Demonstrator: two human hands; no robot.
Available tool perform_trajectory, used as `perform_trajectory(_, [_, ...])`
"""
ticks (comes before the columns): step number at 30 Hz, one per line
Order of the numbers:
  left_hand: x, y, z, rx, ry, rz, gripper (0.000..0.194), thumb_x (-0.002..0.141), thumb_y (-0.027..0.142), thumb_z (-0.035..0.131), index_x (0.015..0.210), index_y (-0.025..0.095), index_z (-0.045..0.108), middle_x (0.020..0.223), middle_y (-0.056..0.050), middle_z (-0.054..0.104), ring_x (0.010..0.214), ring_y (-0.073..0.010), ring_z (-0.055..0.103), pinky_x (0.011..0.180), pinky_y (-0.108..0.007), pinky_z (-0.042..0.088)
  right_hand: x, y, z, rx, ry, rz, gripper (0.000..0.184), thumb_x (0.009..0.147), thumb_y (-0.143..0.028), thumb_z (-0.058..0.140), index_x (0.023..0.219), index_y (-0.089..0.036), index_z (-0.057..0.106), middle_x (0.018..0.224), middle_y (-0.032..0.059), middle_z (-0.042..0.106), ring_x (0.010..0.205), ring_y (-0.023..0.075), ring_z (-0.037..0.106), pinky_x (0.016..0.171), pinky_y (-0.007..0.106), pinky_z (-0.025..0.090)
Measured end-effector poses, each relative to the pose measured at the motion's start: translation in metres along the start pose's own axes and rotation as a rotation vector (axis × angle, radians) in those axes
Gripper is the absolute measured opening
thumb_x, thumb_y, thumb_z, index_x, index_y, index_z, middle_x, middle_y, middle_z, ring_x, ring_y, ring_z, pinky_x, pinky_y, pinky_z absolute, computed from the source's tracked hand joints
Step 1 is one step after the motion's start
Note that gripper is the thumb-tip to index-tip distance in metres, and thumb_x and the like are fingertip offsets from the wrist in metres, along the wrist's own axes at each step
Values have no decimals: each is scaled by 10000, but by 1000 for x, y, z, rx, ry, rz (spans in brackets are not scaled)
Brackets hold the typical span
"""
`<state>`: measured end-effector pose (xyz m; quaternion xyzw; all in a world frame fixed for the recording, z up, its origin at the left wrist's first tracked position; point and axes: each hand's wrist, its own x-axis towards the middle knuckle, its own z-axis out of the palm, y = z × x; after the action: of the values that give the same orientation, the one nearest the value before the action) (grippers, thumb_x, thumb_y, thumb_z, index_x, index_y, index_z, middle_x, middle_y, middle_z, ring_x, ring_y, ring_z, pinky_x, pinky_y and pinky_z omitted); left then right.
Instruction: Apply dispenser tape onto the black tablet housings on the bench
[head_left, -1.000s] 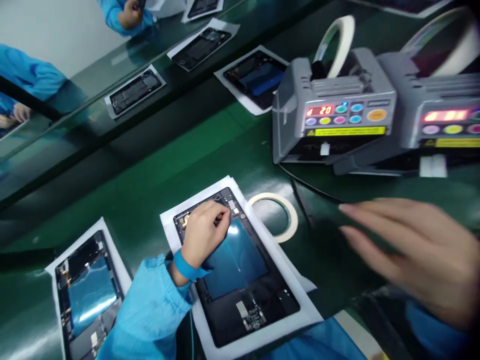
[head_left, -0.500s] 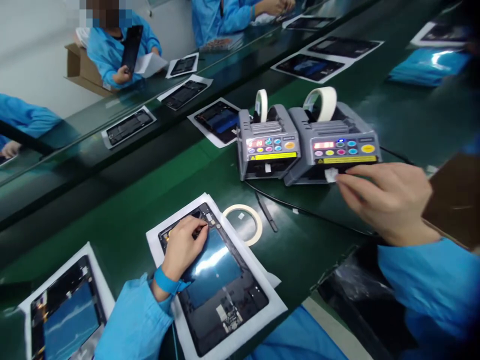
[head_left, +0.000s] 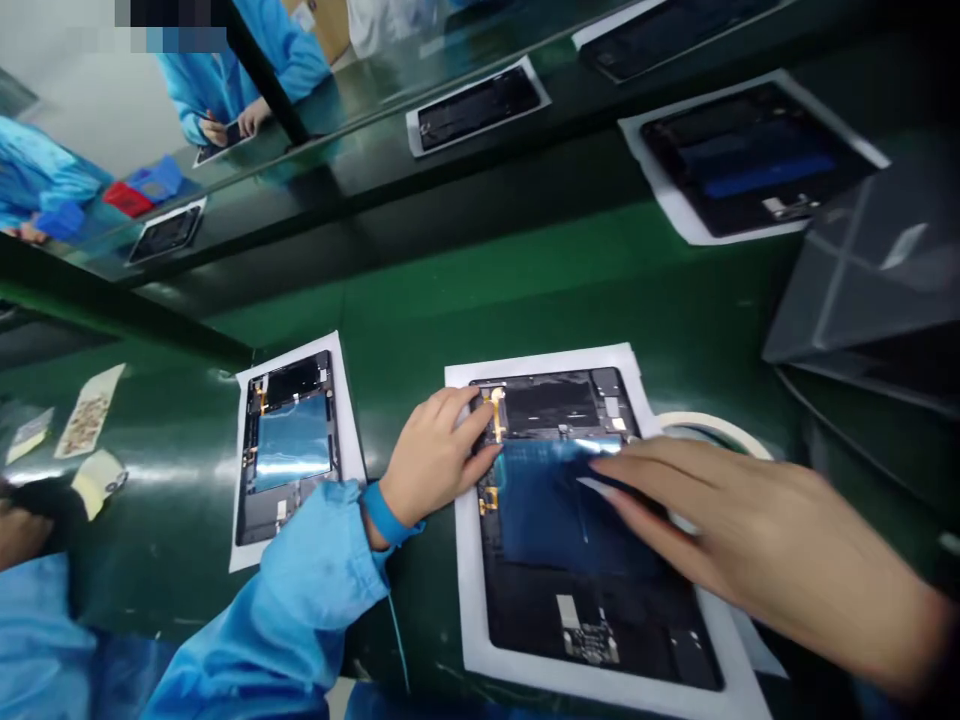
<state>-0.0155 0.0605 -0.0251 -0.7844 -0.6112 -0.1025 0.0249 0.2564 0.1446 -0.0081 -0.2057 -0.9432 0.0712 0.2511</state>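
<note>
The glossy green surface (head_left: 405, 320) spans the frame; a pale wall (head_left: 124, 110) is upper left. On white paper (head_left: 471, 620), lower centre, lies a flat dark tablet (head_left: 525, 610) with shiny blue film (head_left: 536, 515). The left hand (head_left: 435, 455), half open, touches its edge; the right hand (head_left: 750, 525) pinches a small white strip (head_left: 596, 487).

On the green bench (head_left: 405, 310), a speckled strip (head_left: 90, 412) is laid near a pale yellow piece (head_left: 97, 482). Farther off, a red bin (head_left: 127, 199) is placed just beside a blue bin (head_left: 159, 178).
</note>
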Motion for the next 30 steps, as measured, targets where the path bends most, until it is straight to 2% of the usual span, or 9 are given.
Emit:
perform_trajectory(3, [-1,1,4,-47,-4,-7,395,998,369,497,1285,118,599,1306,-167,613,1215,-322,541,979,-465,498,55,-1,35,47,38,-27,195,1005,-241,506,1029,-167,685,943,40,732,753,139,683,634,256,491])
perform_trajectory(6, [-2,2,5,-75,-9,-16,423,1011,405,455,1301,131,594,1316,-143,625,1230,-309,524,970,-453,482,79,7,58,10,90,-11,156,977,-214,548,1031,-146,678,940,38,742,744,143,693,632,254,498])
perform_trajectory(10, [-2,3,5,-103,-26,-36,429,994,401,476,1313,140,593,1362,-111,611,1243,-309,504,976,-453,451,79,12,71,-13,83,-40,132,960,-199,583,1024,-135,679,908,32,742,722,144,691,636,260,499])
perform_trajectory(19, [0,5,6,-104,-29,-38,427,1005,403,449,1295,132,606,1367,-104,602,1219,-304,504,984,-443,432,83,7,73,-191,37,-63,100,939,-217,629,982,-147,687,852,11,733,669,127,650,562,268,408])
perform_trajectory(25, [-2,6,7,-116,-22,-39,446,1005,403,441,1313,118,591,1377,-125,587,1217,-310,504,977,-453,442,79,7,74,-207,-27,-31,105,945,-234,619,975,-189,709,875,0,745,693,134,662,567,284,408])
perform_trajectory(30, [-2,6,7,-127,-14,-42,437,1002,392,447,1308,115,592,1358,-119,597,1218,-317,500,974,-460,441,80,8,75,-194,-26,-43,121,943,-217,606,955,-171,717,888,16,742,712,145,653,578,298,411])
